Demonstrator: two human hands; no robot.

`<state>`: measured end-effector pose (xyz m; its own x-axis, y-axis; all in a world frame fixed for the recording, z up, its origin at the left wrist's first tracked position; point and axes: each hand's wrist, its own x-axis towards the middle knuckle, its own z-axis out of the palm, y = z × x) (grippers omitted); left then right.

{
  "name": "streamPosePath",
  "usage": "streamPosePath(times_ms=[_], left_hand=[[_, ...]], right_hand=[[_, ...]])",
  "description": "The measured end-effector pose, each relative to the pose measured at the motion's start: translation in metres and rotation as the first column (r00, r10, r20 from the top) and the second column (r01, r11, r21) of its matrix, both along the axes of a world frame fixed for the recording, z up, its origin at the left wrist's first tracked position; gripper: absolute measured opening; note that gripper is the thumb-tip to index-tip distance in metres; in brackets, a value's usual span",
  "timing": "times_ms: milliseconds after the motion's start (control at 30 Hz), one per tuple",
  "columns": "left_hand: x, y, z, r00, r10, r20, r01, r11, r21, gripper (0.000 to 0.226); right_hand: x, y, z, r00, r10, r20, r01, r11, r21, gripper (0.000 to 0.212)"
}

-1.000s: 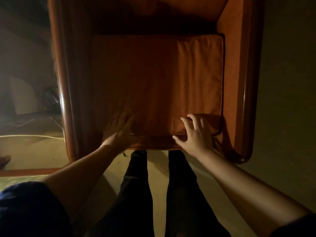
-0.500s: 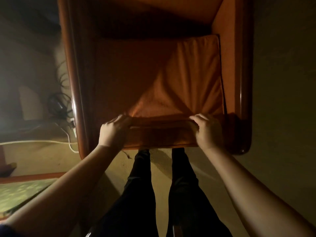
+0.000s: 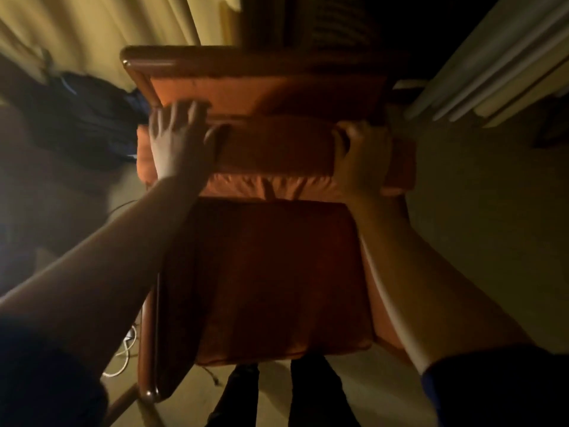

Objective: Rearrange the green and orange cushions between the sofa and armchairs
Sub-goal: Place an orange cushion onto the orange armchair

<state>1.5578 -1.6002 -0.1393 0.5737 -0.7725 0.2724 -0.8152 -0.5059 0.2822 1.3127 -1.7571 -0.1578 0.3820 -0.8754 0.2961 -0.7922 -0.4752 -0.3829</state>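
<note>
Armchair [image 3: 144, 359] seen from above, wood-framed, orange upholstery, dim warm light, frame blurred. 2 orange cushions on it. Seat cushion [image 3: 271, 282] lies flat on the seat, filling it, front edge near the person's legs [image 3: 311, 392].

Back cushion [image 3: 277, 146] held up at the rear of the chair, against the chair's backrest [image 3: 261, 90], its lower edge bunched and wrinkled just above the seat cushion's rear edge. It sticks out past the chair frame on both sides.

Left hand [image 3: 178, 140] lies on the cushion's left part, fingers spread and mostly straight toward the backrest, thumb out to the side pressing on the cushion face; looks like a flat press, not a wrap, though blur makes it hard to be sure. Right hand [image 3: 363, 158] grips the cushion's right part, fingers curled over its top edge, thumb side down on the fabric. Both forearms bare, dark sleeves at the bottom corners.

Dark blue bundle [image 3: 86, 118], bag or clothing, cannot tell which, on the floor left of the chair. White cable [image 3: 123, 355] on the floor near the chair's front left leg. Pale curtains [image 3: 92, 29] behind, upper left; pale pleated curtain [image 3: 498, 63] upper right. No green cushion in view.
</note>
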Motion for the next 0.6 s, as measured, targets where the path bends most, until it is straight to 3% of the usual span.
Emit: streamPosePath(times_ms=[133, 200, 333, 500, 600], left_hand=[[0.013, -0.044, -0.001, 0.988, 0.128, 0.084, -0.127, 0.992, -0.011, 0.050], [-0.010, -0.049, -0.016, 0.996, 0.072, 0.052, -0.073, 0.997, 0.004, 0.061], [-0.019, -0.048, -0.046, 0.988, -0.070, 0.139, 0.044, 0.982, 0.182, 0.107], [0.021, -0.091, -0.041, 0.991, -0.087, 0.106, 0.057, 0.964, 0.259, 0.109], [0.017, -0.096, -0.044, 0.992, -0.052, 0.117, 0.020, 0.966, 0.259, 0.110]], right_hand=[[0.034, -0.062, -0.003, 0.999, 0.043, -0.023, -0.043, 0.999, 0.000, 0.033], [0.041, -0.087, -0.010, 0.997, 0.070, -0.028, -0.071, 0.996, -0.046, 0.031], [0.059, -0.114, -0.015, 0.989, 0.145, 0.028, -0.137, 0.971, -0.196, 0.018], [0.043, -0.104, -0.022, 0.948, 0.317, 0.038, -0.292, 0.908, -0.301, 0.020], [0.014, -0.091, -0.049, 0.927, 0.357, -0.119, -0.375, 0.901, -0.217, 0.048]])
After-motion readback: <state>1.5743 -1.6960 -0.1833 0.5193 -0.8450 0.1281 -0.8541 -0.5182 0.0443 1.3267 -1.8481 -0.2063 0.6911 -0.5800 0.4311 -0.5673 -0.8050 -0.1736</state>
